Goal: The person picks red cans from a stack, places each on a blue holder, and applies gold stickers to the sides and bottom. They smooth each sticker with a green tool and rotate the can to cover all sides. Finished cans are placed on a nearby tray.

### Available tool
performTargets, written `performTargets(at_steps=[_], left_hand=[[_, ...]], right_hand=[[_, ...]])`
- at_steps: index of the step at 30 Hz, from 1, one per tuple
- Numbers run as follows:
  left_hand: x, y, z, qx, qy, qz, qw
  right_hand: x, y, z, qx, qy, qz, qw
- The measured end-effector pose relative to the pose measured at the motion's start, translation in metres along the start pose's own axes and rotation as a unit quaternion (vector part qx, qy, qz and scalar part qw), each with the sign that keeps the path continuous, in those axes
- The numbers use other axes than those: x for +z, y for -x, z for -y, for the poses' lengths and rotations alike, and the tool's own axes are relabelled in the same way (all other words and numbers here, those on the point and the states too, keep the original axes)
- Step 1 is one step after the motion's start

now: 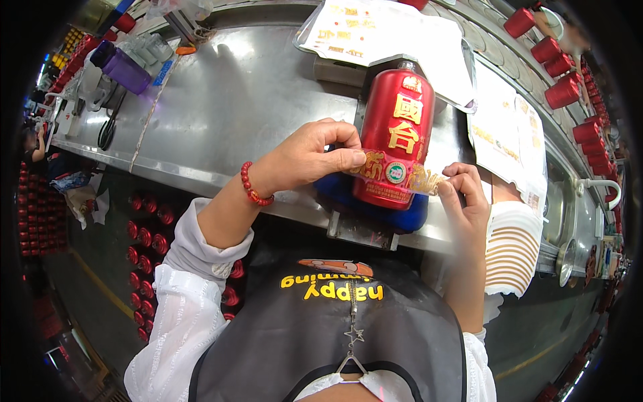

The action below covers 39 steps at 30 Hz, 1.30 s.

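A red bottle (pixel 402 94) with raised gold characters lies on its back in a dark blue padded cradle (pixel 405 221), its neck pointing away from me. Across the bottle's lower part stretches a clear decal strip (pixel 375 167) with gold ornament and a round green-and-white emblem. My left hand (pixel 305 153) pinches the strip's left end between thumb and forefinger, touching the bottle's side. The strip's right end, standing off the bottle's right edge, is pinched by my right hand (pixel 467 195). Whether the strip's middle sticks to the bottle, I cannot tell.
White decal sheets (pixel 395 30) lie beyond the bottle, with more sheets (pixel 506 127) at right. Nearer stands a fanned white stack (pixel 512 248). A purple bottle (pixel 124 70) and black scissors (pixel 109 127) are at left. Red bottles (pixel 562 90) line the far right, beyond a sink (pixel 559 208).
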State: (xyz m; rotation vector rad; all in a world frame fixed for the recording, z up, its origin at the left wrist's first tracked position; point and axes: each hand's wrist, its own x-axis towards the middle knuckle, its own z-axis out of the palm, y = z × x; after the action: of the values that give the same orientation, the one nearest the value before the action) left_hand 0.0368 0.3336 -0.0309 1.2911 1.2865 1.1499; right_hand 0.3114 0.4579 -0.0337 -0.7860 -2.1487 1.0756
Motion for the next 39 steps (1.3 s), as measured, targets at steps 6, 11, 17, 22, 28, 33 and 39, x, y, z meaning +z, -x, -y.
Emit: performTargets(at_steps=[6, 11, 17, 22, 28, 33, 39], left_hand=[[0.000, -0.002, 0.004, 0.015, -0.013, -0.005, 1.000], [-0.003, -0.002, 0.005, 0.016, -0.055, -0.002, 0.998], [0.032, 0.001, 0.018, 0.131, -0.155, -0.215, 0.955], [0.053, -0.007, 0.031, 0.123, -0.065, -0.240, 0.961], [0.051, -0.007, 0.030, 0.130, -0.062, -0.232, 0.962], [0.047, -0.008, 0.031, 0.136, -0.059, -0.224, 0.963], [0.047, -0.009, 0.030, 0.132, -0.054, -0.218, 0.966]], right_hand=[[0.003, -0.003, -0.010, -0.003, -0.010, 0.015, 1.000], [0.005, -0.007, -0.024, 0.002, 0.083, -0.019, 0.996], [0.020, -0.009, 0.010, 0.015, -0.086, 0.023, 0.996], [0.030, -0.021, 0.004, 0.001, -0.068, 0.020, 0.997], [0.033, -0.025, -0.001, 0.007, -0.073, 0.016, 0.997], [0.027, -0.023, 0.004, 0.035, -0.115, 0.062, 0.991], [0.023, -0.021, 0.001, 0.039, -0.119, 0.089, 0.988]])
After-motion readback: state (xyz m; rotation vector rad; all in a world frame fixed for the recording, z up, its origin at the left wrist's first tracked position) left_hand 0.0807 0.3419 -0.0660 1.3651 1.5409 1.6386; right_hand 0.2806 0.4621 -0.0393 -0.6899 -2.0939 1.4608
